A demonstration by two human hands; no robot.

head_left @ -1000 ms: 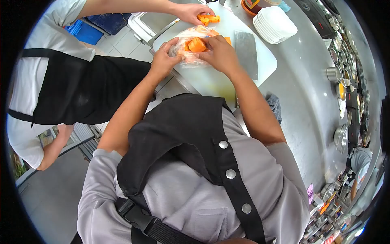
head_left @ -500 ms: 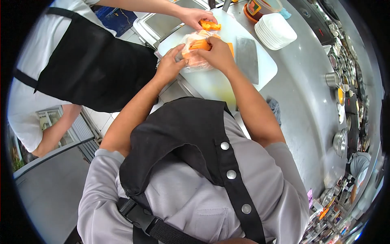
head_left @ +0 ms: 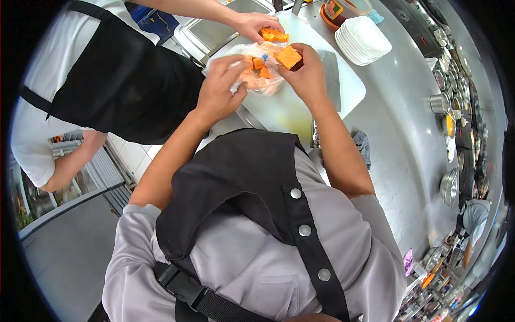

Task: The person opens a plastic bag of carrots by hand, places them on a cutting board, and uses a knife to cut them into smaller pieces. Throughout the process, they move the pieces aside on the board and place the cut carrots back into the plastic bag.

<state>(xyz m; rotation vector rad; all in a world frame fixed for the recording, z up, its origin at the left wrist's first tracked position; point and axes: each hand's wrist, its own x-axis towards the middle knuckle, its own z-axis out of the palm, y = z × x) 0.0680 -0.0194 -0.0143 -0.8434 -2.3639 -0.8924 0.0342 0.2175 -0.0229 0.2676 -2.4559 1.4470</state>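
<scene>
My right hand [head_left: 307,75] grips an orange chunk [head_left: 289,57], a block of food with a pumpkin-like colour, raised beside a clear plastic bag [head_left: 274,86]. Several smaller orange pieces [head_left: 264,72] show inside the bag. At the bag's left side is my left hand [head_left: 219,88], its fingers spread and slightly curled. Both hands are over a white cutting board [head_left: 289,115]. A wide cleaver blade [head_left: 331,80] lies on the board, partly behind my right hand.
Opposite, another person's hand [head_left: 258,26] touches orange pieces [head_left: 274,35] on the board. White stacked containers [head_left: 363,42] and a clear tub [head_left: 351,8] stand to the right. A sink [head_left: 209,32] is behind the board; a grey cloth [head_left: 362,147] lies nearer.
My right hand has lifted the orange chunk up and right from the bag. My left hand has come off the chunk, its fingers spreading. The pieces in the bag now show.
</scene>
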